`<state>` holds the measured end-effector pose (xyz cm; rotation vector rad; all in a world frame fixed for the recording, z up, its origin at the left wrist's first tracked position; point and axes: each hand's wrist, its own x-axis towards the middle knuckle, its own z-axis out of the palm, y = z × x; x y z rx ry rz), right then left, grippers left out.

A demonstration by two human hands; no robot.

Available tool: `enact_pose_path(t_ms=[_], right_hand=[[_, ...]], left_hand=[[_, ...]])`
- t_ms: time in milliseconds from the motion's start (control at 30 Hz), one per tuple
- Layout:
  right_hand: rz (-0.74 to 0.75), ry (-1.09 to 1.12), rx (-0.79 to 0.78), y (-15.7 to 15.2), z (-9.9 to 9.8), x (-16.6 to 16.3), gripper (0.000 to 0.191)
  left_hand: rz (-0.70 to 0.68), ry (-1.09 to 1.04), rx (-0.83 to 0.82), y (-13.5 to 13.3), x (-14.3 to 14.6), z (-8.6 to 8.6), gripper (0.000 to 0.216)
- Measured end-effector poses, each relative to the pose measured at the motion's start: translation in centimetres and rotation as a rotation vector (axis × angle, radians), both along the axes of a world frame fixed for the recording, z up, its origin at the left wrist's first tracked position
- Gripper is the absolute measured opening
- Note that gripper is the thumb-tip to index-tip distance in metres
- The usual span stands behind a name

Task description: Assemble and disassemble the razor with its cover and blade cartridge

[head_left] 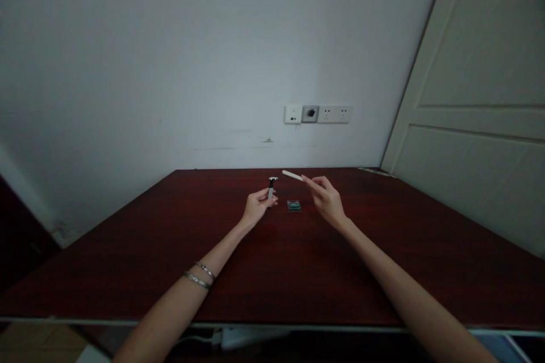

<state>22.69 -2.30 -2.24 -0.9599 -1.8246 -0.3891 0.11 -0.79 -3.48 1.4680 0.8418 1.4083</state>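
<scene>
Bracelets (197,280) are sitting on the left forearm, well back from the work. Left hand (254,209) is closing around the pale handle of what looks like a razor (271,189), head up. Can't tell if that hand is resting on the wood or hovering. Clear case (293,206) is lying flat between the hands, touching neither; the greenish bit inside is too small to read. Right hand (327,200) is pinching a white stick (292,174) near one end, other end pointing toward the razor head, gap between them.

Doing it well, my view: keep the left grip low, fingers off the head, since an edge may be exposed. Stick grip is giving reach but probably little stiffness; choke up if force is needed. Keep both tools clear of the case; a light piece like that would likely slide if bumped.

Surface: dark red-brown tabletop (298,272) is running back to the wall, looking smooth and slightly glossy. Pale wall (213,57) is showing scuffs just above the far edge. Sockets (335,114) are sitting in a row above that. Pale panelled door (477,85) is flanking the right side. Light is dim.
</scene>
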Motion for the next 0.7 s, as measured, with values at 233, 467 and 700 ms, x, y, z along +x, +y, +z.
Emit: enact_pose_path(t_ms=[233,467,700], right_hand=[[0.222,0.304,-0.228,-2.0,1.1,-4.1,0.039],[0.525,0.822,-0.818,-2.5,0.5,-6.6,0.054],[0.686,1.141,-1.001,-3.3,1.2,-7.9,0.059]], left_hand=[[-0.076,-0.065,-0.061,-0.3,0.0,-0.1,0.038],[-0.109,-0.045,-0.096,-0.5,0.3,-0.2,0.034],[-0.154,0.027,-0.089,-0.7,0.7,-0.1,0.031]])
